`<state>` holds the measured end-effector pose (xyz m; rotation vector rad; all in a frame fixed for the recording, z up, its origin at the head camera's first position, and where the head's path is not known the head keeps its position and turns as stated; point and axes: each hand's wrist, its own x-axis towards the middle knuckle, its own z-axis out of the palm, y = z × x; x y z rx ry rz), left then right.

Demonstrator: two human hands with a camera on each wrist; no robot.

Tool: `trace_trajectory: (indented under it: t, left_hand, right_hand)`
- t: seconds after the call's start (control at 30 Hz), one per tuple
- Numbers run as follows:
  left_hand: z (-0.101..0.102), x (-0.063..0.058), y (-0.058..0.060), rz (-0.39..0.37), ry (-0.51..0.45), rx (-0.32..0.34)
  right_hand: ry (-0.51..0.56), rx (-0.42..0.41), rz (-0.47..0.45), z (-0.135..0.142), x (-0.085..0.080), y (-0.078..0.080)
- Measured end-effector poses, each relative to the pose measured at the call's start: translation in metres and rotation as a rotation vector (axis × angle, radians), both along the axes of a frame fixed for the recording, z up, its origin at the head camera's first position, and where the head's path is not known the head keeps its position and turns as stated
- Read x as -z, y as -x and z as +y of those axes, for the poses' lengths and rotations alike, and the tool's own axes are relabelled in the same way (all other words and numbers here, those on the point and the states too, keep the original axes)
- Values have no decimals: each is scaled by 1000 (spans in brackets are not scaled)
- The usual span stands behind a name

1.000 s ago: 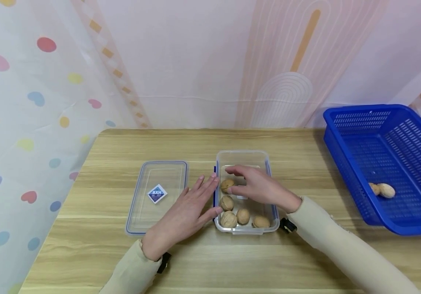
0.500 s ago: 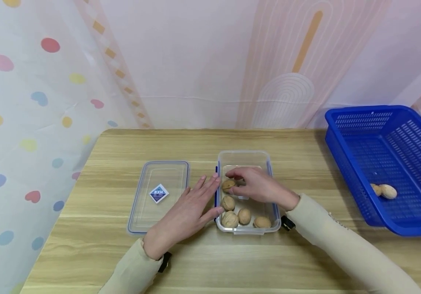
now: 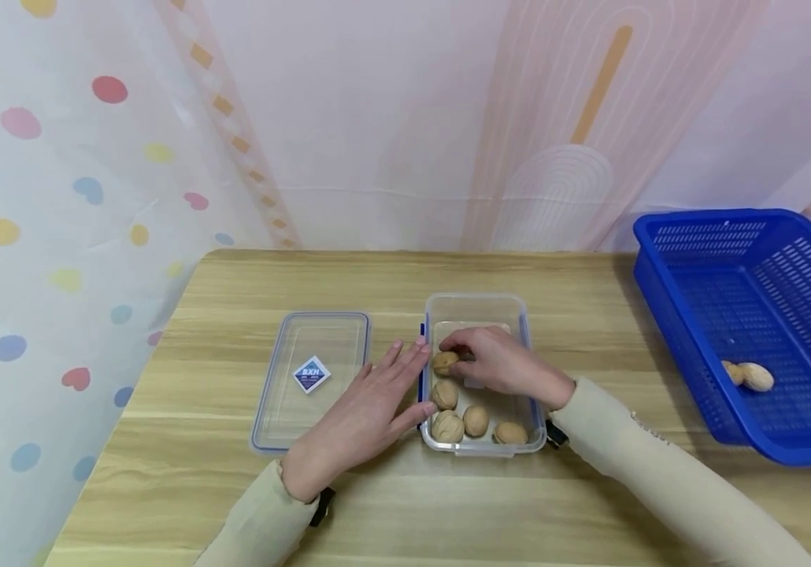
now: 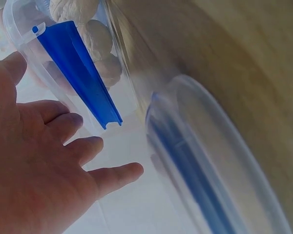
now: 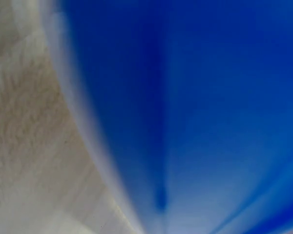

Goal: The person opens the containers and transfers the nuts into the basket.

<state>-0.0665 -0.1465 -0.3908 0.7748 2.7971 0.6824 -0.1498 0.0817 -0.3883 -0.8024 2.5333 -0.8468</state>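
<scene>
The right grip [image 3: 508, 364] pinches a nut [image 3: 445, 363] between finger and thumb, down in the clear box [image 3: 477, 307], on its 10 o'clock side. The left grip [image 3: 370, 409] is spread wide at the box's 9 o'clock edge, maybe to keep it steady. Four other nuts [image 3: 475, 421] sit from 8 round to 5 o'clock. This looks like putting a nut in its spot; next, the right grip would need to let go softly and not bump the others. The lid [image 3: 335, 335] lies at 9 o'clock on the surface [image 3: 441, 520]; the blue basket [image 3: 809, 456] is at 3 o'clock.
</scene>
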Motion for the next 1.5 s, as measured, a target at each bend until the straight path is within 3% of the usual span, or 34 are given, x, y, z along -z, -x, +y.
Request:
trace_trajectory:
  t: [0.2, 0.43, 0.8, 1.23, 1.5]
  left_hand:
    - [3, 5, 0, -8, -13, -1]
    - [2, 4, 0, 14, -13, -4]
    - [0, 4, 0, 17, -1, -3]
    - [0, 4, -1, 5, -3, -11]
    - [1, 5, 1, 20, -11, -9]
  right_hand:
    - [37, 12, 14, 6, 1, -4]
    - [129, 63, 85, 18, -13, -6]
    - [179, 46, 134, 24, -15, -15]
    - [254, 139, 79, 43, -20, -33]
    - [261, 168, 113, 59, -24, -40]
